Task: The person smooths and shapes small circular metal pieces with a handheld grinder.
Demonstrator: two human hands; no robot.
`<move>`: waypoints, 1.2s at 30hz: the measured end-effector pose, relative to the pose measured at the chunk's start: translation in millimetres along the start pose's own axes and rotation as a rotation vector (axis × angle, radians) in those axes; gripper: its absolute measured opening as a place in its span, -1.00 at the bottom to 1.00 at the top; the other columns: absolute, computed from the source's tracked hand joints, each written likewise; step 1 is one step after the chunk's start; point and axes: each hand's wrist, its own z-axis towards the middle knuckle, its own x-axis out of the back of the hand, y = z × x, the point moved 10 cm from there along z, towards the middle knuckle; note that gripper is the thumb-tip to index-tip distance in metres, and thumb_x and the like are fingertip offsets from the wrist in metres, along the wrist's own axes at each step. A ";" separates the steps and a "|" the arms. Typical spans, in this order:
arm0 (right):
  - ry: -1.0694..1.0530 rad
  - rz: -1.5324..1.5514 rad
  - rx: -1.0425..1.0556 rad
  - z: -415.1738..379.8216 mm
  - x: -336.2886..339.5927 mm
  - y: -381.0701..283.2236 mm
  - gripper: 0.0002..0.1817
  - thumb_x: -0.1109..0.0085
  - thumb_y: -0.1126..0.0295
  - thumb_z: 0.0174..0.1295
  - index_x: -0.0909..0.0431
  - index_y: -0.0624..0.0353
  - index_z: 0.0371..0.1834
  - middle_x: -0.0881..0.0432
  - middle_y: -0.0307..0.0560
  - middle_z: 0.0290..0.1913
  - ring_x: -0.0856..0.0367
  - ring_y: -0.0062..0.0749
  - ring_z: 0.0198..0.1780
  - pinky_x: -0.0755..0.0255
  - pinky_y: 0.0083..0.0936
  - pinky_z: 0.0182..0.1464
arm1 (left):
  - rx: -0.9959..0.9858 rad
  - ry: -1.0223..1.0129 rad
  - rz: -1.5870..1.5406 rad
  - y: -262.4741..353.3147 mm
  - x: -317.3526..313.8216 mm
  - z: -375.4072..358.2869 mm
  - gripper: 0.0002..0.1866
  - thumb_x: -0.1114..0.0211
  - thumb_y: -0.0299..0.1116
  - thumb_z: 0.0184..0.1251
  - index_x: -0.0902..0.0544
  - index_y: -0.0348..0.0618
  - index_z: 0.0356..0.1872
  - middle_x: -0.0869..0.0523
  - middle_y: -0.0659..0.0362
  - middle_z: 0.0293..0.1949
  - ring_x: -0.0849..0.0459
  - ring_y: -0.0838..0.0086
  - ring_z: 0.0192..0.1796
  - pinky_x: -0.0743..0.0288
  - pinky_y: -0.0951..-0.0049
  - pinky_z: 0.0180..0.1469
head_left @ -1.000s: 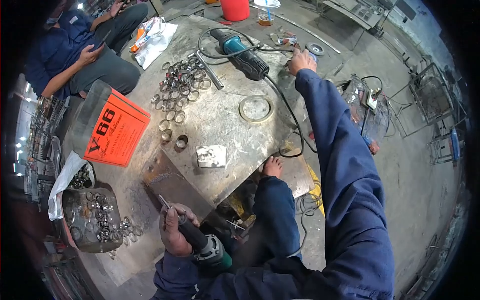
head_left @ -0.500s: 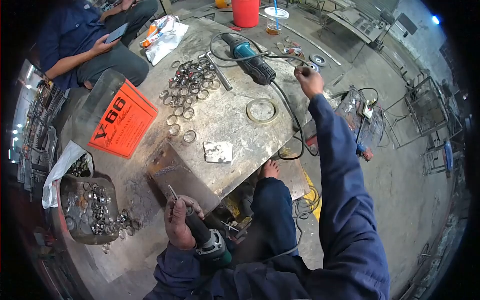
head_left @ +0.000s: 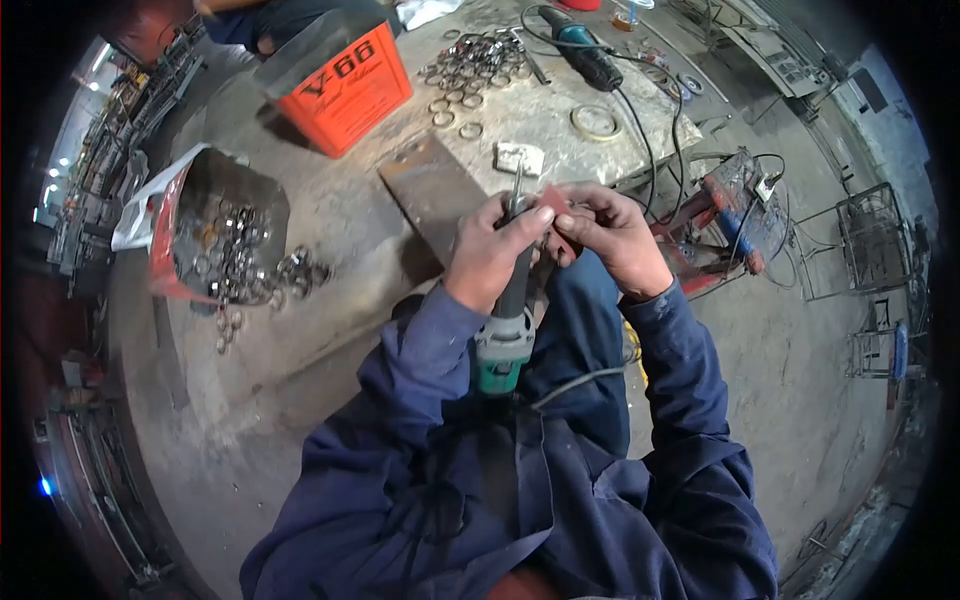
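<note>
A green and grey die grinder (head_left: 505,350) stands upright against my body, its thin metal shaft (head_left: 517,185) pointing away from me. My left hand (head_left: 488,252) is closed around the black neck of the grinder, with its thumb at the edge of a reddish piece of sandpaper (head_left: 556,203). My right hand (head_left: 618,240) pinches that sandpaper between thumb and fingers, close beside the shaft. Part of the sandpaper hangs folded below the fingertips. How far the left fingers also grip it is hidden.
Metal rings (head_left: 480,62) are heaped on the worktable (head_left: 560,120), near an orange-labelled container (head_left: 345,90). A cut-open container (head_left: 240,185) holds more rings at left. A rusty plate (head_left: 430,195), a white block (head_left: 519,158) and another grinder (head_left: 580,48) lie ahead.
My right hand has come back from the table's far right side to my left hand, now with sandpaper in it. The grinder has turned more upright, and the view has shifted.
</note>
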 end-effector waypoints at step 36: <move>0.542 -1.592 1.007 -77.0 -86.2 -84.8 -0.73 -0.15 0.37 -0.01 -0.51 0.10 -0.19 -0.39 -0.24 -0.46 -0.47 -0.37 -0.35 -0.32 -0.31 -0.07 | -0.007 -0.119 -0.189 10.7 -5.9 -25.1 -0.81 -0.44 -0.40 0.14 -0.62 -0.09 -0.25 -0.61 0.38 -0.34 -0.56 0.70 -0.32 -0.48 0.61 -0.25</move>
